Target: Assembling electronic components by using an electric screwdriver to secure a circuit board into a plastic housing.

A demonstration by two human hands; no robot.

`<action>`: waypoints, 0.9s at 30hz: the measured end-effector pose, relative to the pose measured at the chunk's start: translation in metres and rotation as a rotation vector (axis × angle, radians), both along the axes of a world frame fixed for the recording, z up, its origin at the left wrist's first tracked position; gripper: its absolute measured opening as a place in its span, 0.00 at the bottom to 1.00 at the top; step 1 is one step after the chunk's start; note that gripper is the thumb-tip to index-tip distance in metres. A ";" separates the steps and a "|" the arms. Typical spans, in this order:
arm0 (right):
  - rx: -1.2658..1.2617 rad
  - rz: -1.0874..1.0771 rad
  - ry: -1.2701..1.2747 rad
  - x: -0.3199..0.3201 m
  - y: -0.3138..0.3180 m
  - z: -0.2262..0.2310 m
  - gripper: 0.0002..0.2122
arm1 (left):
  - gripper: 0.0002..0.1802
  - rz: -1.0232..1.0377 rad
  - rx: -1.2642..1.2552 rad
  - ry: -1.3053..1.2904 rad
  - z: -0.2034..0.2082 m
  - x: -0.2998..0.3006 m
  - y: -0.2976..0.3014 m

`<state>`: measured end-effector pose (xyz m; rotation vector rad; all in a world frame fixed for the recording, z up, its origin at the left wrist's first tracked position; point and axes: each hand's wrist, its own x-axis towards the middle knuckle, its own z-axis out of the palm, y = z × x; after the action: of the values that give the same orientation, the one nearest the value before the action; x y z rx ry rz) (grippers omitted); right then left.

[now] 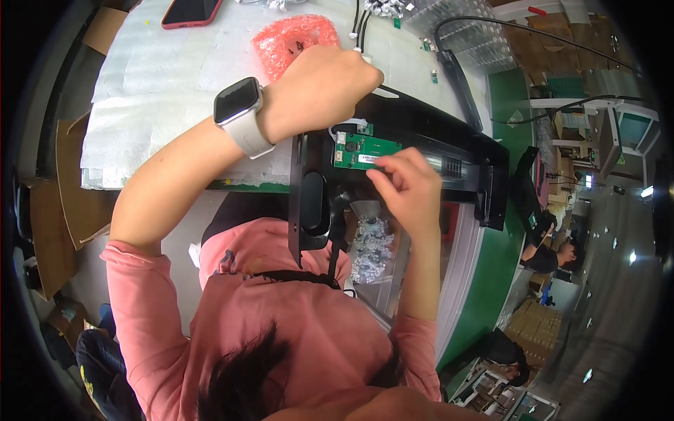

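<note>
A black housing (414,119) with a long frame lies across the near right edge of the white-covered table. Over it sits a green circuit board (386,146) with white connectors and a white label. My right hand (411,179) has thumb and forefinger closed at the board's near edge. My left hand (326,88), wearing a watch (237,100) on a pale strap, is closed like a fist above the housing's far left part. Its fingertips are turned away, so what they hold is hidden. White wires (338,127) run beside the board, below that hand.
Pink bubble wrap (291,42) lies beyond my left wrist, and a red-cased phone (191,12) at the far left. Black cables (361,24), small green boards and clear trays (460,35) fill the far right. A black bar (460,91) stands past the housing. People work at right.
</note>
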<state>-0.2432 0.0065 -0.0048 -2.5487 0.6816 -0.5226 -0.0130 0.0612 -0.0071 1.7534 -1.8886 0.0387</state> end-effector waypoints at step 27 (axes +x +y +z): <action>-0.167 0.200 0.256 -0.099 0.048 0.047 0.11 | 0.05 0.063 -0.099 -0.059 -0.001 -0.006 0.000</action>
<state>-0.3422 0.0549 0.0420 -2.8323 0.4758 -0.1941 -0.0193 0.0609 -0.0081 1.7613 -1.8393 0.2062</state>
